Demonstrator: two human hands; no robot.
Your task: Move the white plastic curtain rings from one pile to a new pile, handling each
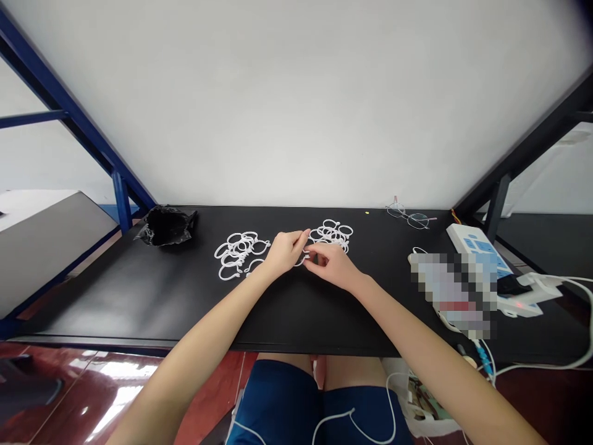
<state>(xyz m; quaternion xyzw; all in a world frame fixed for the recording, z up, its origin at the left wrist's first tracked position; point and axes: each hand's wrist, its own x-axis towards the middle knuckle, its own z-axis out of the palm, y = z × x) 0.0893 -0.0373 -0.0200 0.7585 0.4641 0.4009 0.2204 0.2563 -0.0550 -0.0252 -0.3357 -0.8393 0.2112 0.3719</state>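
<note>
My left hand (286, 252) and my right hand (334, 264) meet over the middle of the black table. Between them is a thin white ring (300, 262) with a small clasp, partly hidden by the fingers. My right thumb and fingers pinch the ring near its clasp, while my left fingers close on its other side. Left of my hands lies a loose pile of similar white rings (241, 246), partly behind my left wrist. Another pile of white rings (328, 231) lies just beyond my right hand.
A crumpled black plastic bag (169, 226) stands open at the back left of the black table (152, 284). Eyeglasses (407, 215) lie at the back right. Further right are a blurred-out phone-like object (449, 290), a power strip (479, 244) and white cables (546, 366).
</note>
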